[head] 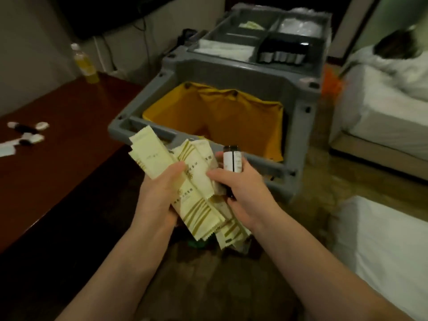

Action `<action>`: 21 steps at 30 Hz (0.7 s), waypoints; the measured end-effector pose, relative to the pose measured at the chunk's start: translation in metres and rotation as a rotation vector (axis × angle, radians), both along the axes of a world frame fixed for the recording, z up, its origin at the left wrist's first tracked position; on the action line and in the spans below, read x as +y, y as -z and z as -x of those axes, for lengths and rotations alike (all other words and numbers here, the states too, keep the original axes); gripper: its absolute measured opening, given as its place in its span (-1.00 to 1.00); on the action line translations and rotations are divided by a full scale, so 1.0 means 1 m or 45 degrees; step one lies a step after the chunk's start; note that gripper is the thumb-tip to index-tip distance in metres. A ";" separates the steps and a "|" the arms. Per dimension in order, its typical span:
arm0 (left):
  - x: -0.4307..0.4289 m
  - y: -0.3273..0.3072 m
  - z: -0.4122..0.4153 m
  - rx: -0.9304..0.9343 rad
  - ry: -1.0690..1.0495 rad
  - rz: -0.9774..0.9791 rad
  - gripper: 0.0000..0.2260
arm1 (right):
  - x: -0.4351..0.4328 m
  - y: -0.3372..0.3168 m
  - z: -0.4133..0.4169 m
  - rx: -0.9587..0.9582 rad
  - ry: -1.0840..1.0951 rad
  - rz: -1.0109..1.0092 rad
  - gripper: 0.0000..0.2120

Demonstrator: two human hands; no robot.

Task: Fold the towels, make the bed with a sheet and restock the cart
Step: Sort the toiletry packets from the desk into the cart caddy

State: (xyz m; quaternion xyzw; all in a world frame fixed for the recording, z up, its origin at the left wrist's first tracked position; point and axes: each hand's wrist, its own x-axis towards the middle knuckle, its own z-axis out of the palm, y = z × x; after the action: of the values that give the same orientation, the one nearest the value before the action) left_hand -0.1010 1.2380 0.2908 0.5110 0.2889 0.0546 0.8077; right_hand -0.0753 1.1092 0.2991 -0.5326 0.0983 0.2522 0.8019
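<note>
Restocking is looking unfinished: left hand [159,193] is gripping cream sachets [196,188], right hand [240,193] gripping dark bottles [232,158], short of the cart [231,68].

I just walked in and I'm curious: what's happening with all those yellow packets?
A person is at a grey cart. The left hand holds a bundle of pale yellow packets. The right hand grips a small dark bottle and touches the packets too. Both are just in front of the cart's yellow bag.

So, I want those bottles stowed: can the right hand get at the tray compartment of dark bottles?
Probably, with a long reach: the right hand, gripping small bottles, has only the yellow bag between it and that open-topped compartment.
</note>
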 end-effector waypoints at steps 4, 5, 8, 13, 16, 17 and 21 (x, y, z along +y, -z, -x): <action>-0.053 -0.020 -0.043 0.003 0.007 -0.077 -0.61 | -0.060 -0.016 -0.039 -0.191 -0.020 0.096 -0.68; -0.061 -0.026 -0.054 -0.018 0.030 -0.083 -0.61 | -0.070 -0.019 -0.052 -0.232 -0.034 0.142 -0.69; -0.076 -0.036 -0.094 -0.056 0.028 -0.067 -0.66 | -0.088 -0.030 -0.102 -0.310 -0.104 0.221 -0.70; -0.097 -0.035 -0.166 -0.051 0.011 -0.012 -0.64 | -0.104 -0.037 -0.181 -0.361 -0.126 0.376 -0.67; -0.113 -0.036 -0.202 -0.039 -0.070 0.039 -0.64 | -0.114 -0.042 -0.228 -0.424 -0.199 0.501 -0.71; -0.116 -0.038 -0.213 -0.023 -0.131 0.066 -0.64 | -0.115 -0.044 -0.243 -0.436 -0.244 0.514 -0.73; -0.121 -0.044 -0.255 0.044 -0.367 0.108 -0.62 | -0.115 -0.042 -0.308 -0.428 -0.424 0.446 -0.77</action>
State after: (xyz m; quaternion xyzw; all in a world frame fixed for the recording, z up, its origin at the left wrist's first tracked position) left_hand 0.1541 1.1173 0.3352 0.4306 0.3751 0.1489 0.8073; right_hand 0.2329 0.9944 0.3406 -0.7060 -0.0825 0.2677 0.6505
